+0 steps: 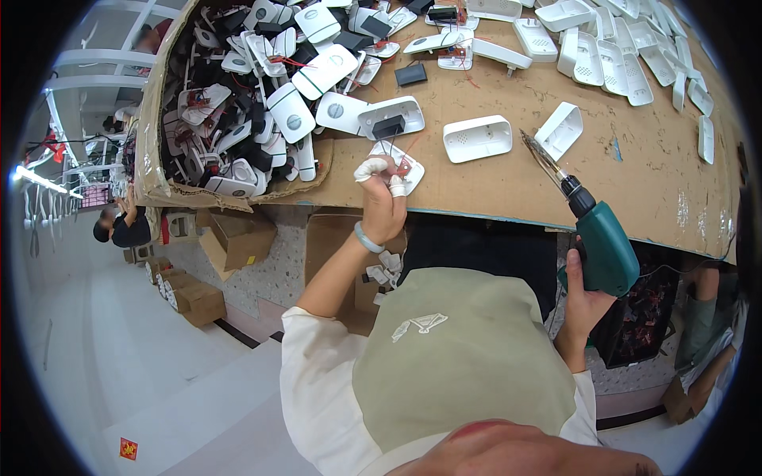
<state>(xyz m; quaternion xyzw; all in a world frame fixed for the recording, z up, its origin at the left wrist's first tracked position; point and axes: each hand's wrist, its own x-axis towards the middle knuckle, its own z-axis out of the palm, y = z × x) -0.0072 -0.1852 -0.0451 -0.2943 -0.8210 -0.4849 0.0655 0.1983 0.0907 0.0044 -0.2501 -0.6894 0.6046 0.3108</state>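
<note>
My left hand [384, 208], with white covers on its fingertips, is over a white plastic cover [413, 176] at the table's near edge. Its fingers are pinched at thin wires beside a small red circuit board [403, 168]; the exact grip is partly hidden. Those wires run toward a black box [389, 127] resting in an open white casing [410, 111]. My right hand [586, 305] is wrapped round the handle of a green soldering gun [607, 250]. Its long metal nose points up and left, the tip between an empty white casing [478, 140] and a tilted one [559, 131].
A large carton [149, 159] full of white covers, black boxes and wires stands at the left on the cardboard-covered table [492, 186]. Several white casings [611, 67] lie at the far right. A black crate [641, 329] is below right. Other people are at the far left and right edge.
</note>
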